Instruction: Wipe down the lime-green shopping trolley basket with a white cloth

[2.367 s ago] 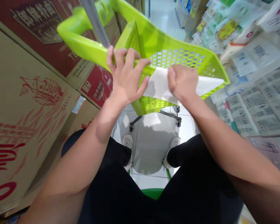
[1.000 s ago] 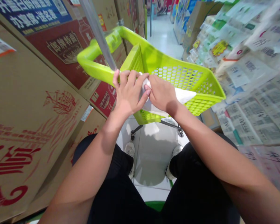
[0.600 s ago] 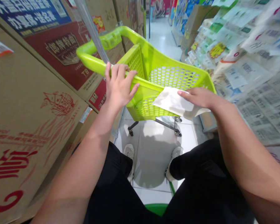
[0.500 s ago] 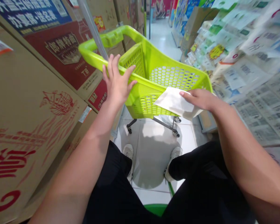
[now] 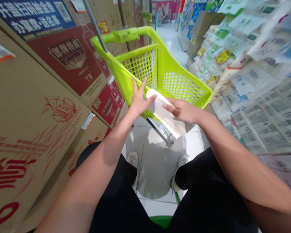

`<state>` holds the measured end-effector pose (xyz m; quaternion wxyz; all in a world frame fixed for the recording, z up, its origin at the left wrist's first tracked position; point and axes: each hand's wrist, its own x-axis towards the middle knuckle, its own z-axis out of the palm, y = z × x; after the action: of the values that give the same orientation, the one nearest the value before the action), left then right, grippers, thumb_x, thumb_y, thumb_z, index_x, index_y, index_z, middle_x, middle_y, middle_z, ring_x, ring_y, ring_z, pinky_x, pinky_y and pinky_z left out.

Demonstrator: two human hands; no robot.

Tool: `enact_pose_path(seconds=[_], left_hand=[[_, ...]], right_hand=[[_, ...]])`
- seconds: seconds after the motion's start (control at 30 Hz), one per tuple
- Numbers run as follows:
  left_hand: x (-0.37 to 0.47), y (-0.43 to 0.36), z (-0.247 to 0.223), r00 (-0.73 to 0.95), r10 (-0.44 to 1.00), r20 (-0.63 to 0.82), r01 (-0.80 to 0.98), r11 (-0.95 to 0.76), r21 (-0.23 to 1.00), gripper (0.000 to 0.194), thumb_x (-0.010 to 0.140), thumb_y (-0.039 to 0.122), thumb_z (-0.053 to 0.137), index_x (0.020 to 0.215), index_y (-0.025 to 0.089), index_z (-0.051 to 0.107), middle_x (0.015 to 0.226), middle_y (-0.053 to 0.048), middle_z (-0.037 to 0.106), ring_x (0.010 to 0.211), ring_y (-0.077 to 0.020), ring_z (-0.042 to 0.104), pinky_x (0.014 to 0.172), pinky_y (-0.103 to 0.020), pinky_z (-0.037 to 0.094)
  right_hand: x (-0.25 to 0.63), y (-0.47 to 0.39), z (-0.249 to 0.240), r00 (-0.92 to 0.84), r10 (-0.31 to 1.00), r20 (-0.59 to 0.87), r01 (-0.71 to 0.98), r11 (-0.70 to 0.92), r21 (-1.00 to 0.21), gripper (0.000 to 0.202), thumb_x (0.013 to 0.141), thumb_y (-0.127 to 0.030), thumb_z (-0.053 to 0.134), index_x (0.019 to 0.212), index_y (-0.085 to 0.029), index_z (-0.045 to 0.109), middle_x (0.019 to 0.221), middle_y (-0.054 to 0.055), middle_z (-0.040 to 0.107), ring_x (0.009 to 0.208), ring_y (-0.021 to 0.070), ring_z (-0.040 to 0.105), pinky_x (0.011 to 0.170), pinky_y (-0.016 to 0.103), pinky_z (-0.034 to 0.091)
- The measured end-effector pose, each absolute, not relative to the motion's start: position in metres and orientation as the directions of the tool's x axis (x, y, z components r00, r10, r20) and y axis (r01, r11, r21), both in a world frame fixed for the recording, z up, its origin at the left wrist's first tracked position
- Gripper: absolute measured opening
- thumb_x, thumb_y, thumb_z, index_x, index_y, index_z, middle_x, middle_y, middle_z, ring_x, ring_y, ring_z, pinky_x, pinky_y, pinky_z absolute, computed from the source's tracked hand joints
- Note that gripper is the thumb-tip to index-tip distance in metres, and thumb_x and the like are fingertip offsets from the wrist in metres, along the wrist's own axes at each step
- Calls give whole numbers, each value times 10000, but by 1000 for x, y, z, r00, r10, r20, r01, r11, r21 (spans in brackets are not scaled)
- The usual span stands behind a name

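A lime-green shopping cart (image 5: 126,69) stands before me, turned at an angle, with its perforated basket facing right. My right hand (image 5: 184,110) grips a thin white cloth (image 5: 165,111), thumb on top, against the near side of the basket. The cloth's lower end hangs down past the rim. Beside it, my left hand (image 5: 139,100) is open, its fingers spread along the cart's near side. The left thumb lies over the cloth's upper left edge; whether it presses on it I cannot tell.
Stacked cardboard cartons (image 5: 38,106) line the left side, close to my left arm. At the right are shelves of packaged goods (image 5: 247,71). A grey metal pole (image 5: 94,24) rises by the cart's handle. Below me shows part of a green stool (image 5: 161,221).
My left hand has moved down and right from the cart's handle end toward the cloth. The right hand has shifted left with the cloth. The cart has turned, its far end swinging nearer.
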<state>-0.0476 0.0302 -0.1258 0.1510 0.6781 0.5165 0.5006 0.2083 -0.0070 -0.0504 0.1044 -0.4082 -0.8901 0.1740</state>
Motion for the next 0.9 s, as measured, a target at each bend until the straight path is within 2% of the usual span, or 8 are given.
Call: enact_pose_path(seconds=[0.1,0.2,0.27,0.4,0.5,0.6,0.77,0.9], left_hand=[[-73,39,-120,-26,844,535,533,-442,722,985,687,780,812,1524,370,493,1749,-83,275,1637,-382,181,1324,-599,204],[-84,41,-121,-107,836,538,541,-405,737,921,704,728,832,1487,344,536,1698,-99,374,1612,-373,253,1301,-582,275],[-83,39,-125,-173,832,528,541,-368,757,783,784,655,799,1449,299,589,1603,-125,495,1522,-352,415,1239,-531,400],[-79,38,-129,-159,835,527,522,-382,763,406,948,410,614,1302,228,699,1360,-113,694,1311,-292,613,1156,-471,495],[-85,40,-125,-197,812,549,544,-376,750,325,911,296,577,1186,231,737,1243,-78,748,1244,-279,649,1154,-462,493],[-94,39,-115,-260,785,562,583,-336,740,294,818,236,620,1080,240,752,1144,-52,765,1129,-275,685,1092,-464,532],[-105,10,-88,-274,848,454,508,-273,817,177,801,260,686,963,238,754,790,-29,729,846,-244,718,833,-408,609],[-121,-35,-63,104,989,107,467,-143,872,430,818,515,774,1147,239,780,708,-49,727,675,-247,716,647,-377,590]], right_hand=[[218,-4,-47,-663,739,-116,686,538,-489,658,1028,-740,293,1290,-311,717,1339,59,735,1137,282,704,935,391,532],[219,-6,-45,-645,688,-334,752,492,-439,708,984,-803,328,972,-248,767,1074,80,794,927,280,730,798,372,524],[210,-15,-44,-647,677,-352,758,519,-394,723,985,-802,322,820,-214,709,899,90,767,795,258,697,711,353,478],[184,-37,-45,-682,698,-219,700,534,-474,661,1018,-740,323,802,-212,655,751,56,686,705,213,622,666,325,410],[171,-44,-54,-753,650,-105,564,554,-612,550,1022,-676,410,911,-222,700,777,26,702,736,201,619,700,319,421],[168,-40,-58,-752,656,69,477,612,-631,467,1001,-604,501,871,-216,725,854,43,745,812,209,645,760,333,451],[201,-21,-36,-633,740,227,598,654,-464,351,959,-437,524,932,-197,779,900,97,773,774,220,664,748,370,477],[235,-8,-20,-555,786,273,767,610,-198,368,908,-357,537,1058,-138,791,1024,198,764,947,323,686,864,463,501]])
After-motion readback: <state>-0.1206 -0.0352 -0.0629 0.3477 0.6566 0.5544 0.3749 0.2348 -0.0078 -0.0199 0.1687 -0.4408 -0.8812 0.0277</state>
